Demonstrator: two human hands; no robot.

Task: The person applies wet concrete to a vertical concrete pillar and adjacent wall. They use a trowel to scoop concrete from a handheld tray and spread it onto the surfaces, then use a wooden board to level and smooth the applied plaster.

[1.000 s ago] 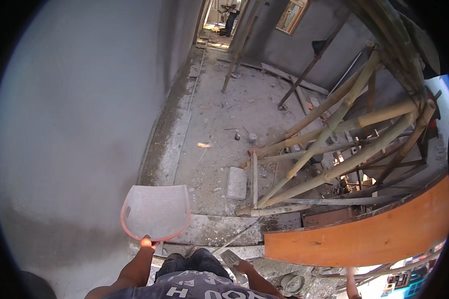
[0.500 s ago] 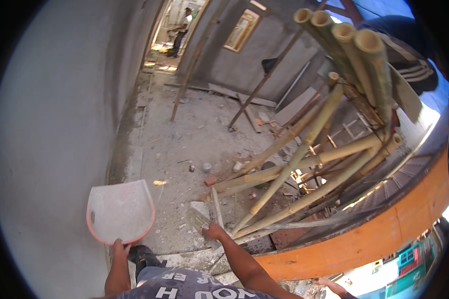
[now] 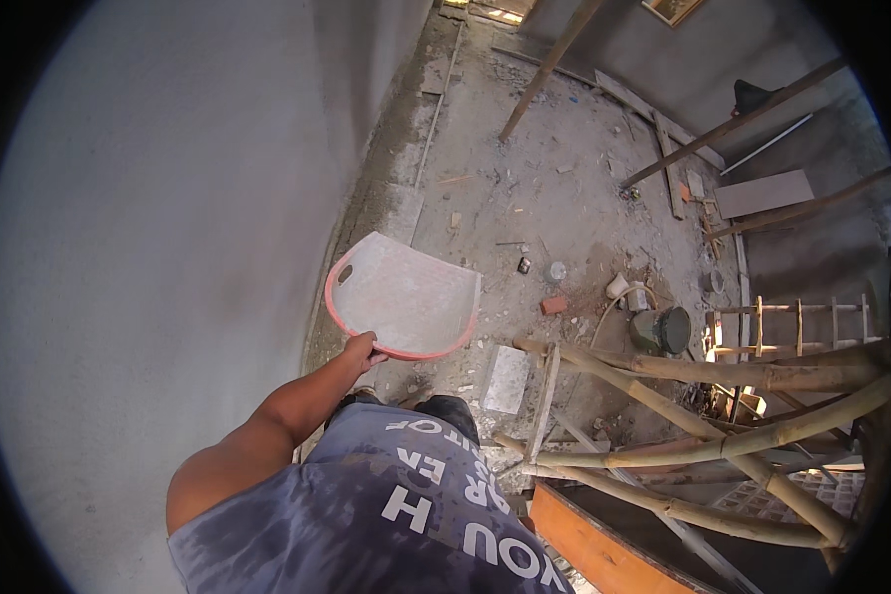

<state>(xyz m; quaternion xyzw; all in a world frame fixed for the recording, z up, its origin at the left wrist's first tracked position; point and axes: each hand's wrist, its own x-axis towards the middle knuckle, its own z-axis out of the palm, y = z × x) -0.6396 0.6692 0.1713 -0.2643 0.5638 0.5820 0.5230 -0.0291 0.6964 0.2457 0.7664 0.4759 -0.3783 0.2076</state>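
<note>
With our left hand [image 3: 360,352] curled on its near rim, we hold the scoop [image 3: 411,297] forward of the fingers, longer crosswise, near the wall [image 3: 188,257]; our right hand we cannot see.

room above floor [image 3: 544,203] ahead, wall [image 3: 168,247] left, bamboo poles [image 3: 742,374] right

Diffuse daylight, moderate overall. Brightest areas: a sunlit strip of ground [image 3: 503,15] at the top edge and small washed-out spots behind the bamboo poles [image 3: 742,373], lower right. Grey wall [image 3: 168,247] reads flat and dimmer, with soft dark banding. Pale tray [image 3: 406,297] is evenly lit. Central floor [image 3: 535,208] detail fairly clear; fisheye bends straight edges; black vignette surrounds the view.
</note>
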